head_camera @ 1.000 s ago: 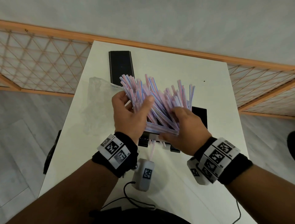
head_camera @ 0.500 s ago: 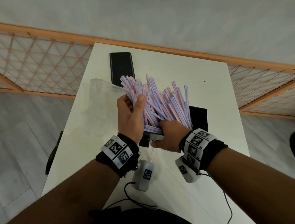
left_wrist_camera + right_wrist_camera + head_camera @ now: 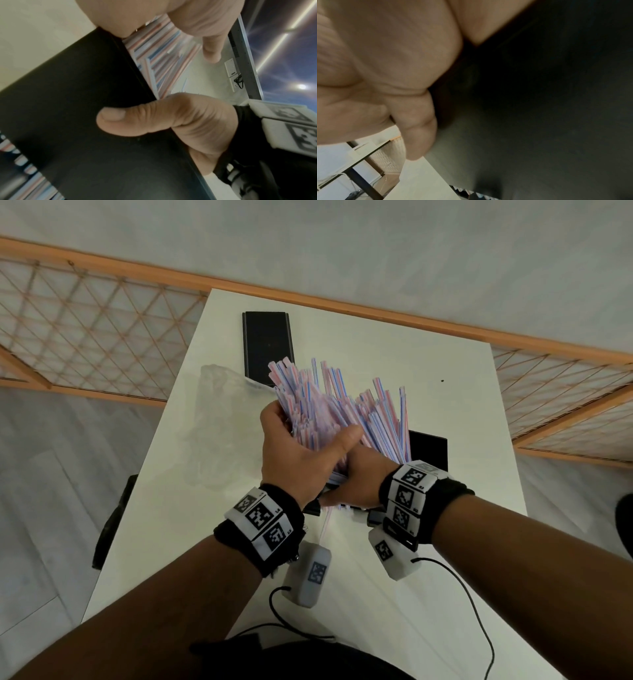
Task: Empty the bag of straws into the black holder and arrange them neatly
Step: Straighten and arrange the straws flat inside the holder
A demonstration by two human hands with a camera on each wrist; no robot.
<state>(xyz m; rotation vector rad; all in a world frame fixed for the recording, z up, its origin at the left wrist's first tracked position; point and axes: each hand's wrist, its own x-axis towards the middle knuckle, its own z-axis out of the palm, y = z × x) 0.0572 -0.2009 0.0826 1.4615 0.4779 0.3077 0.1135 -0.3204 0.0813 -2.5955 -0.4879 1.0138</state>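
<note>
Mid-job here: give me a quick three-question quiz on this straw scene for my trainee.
1. True or false: the clear plastic bag lies empty on the table, left of the hands.
2. Multiple choice: the left hand is (A) flat on the table, (B) curled round the straws, (C) lifting the bag.
3. Fill in: the right hand grips the black ___.

Key
1. True.
2. B.
3. holder; the left wrist view shows the right thumb pressed on its black wall.
</note>
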